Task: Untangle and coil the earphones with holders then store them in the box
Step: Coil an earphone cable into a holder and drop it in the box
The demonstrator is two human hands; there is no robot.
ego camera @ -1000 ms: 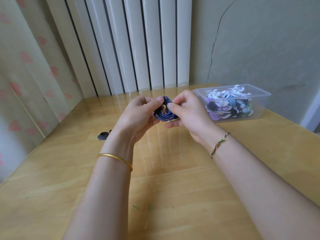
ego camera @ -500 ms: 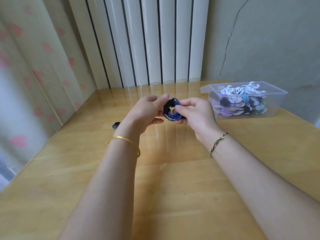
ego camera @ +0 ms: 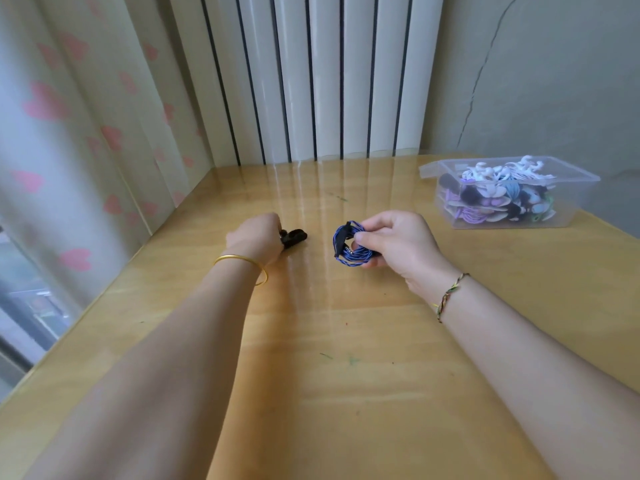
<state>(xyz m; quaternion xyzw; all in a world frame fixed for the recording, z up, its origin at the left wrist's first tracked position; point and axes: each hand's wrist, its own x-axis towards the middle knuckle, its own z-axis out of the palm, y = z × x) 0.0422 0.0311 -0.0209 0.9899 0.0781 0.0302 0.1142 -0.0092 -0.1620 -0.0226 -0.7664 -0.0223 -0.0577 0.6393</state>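
Pinching blue earphone coil (ego camera: 346, 260) — right grip (ego camera: 398, 244); left grip (ego camera: 254, 237) clasping black holder (ego camera: 296, 236).

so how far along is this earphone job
Done: the clear box already holds many coiled earphones, and the blue earphones are coiled, pinched in the right hand. In hand: the left hand grips a black holder on the table. Left: fitting the holder on and boxing this set.

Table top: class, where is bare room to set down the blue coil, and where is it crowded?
Free: table between the forearms; far strip between hands and white slats; gap between right hand, gripping the blue coil, and clear box. Crowded: the box, heaped with earphones, and where the left hand grips the black holder.
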